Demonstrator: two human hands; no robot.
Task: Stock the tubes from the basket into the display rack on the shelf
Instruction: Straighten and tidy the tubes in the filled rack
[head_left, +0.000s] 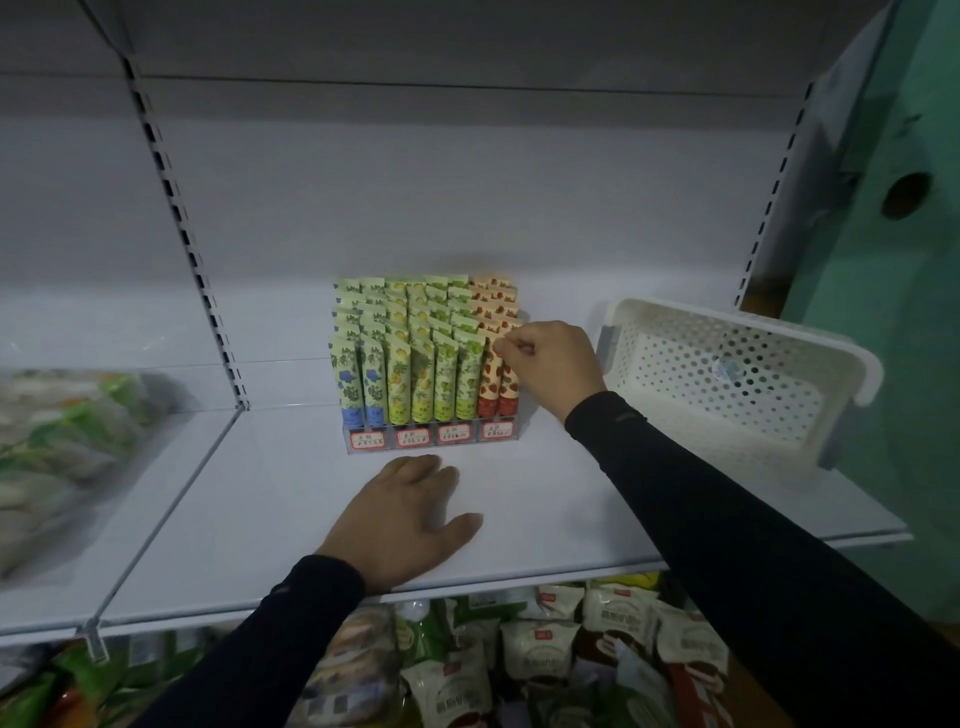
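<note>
From the head camera we see a white shelf (519, 499) across the middle of the frame. In the center stands a clear display rack (431, 439) full of tubes (415, 353) set upright in rows. The blue ones are at the left, yellow and green ones in the middle, red ones at the right.

Our right hand (550, 364) is just right of center, touching the front right of the rack. Its fingers are curled and pinch the top of a front red tube (493, 384).

Our left hand (410, 514) lies flat on the shelf, low in the center, just in front of the rack. Its fingers are straight and hold nothing.

At the right, the white basket (737, 374) sits tilted on the shelf, near our right hand. We see no tubes inside it.

Snack bags (571, 649) fill the bottom of the frame, under the shelf.
</note>
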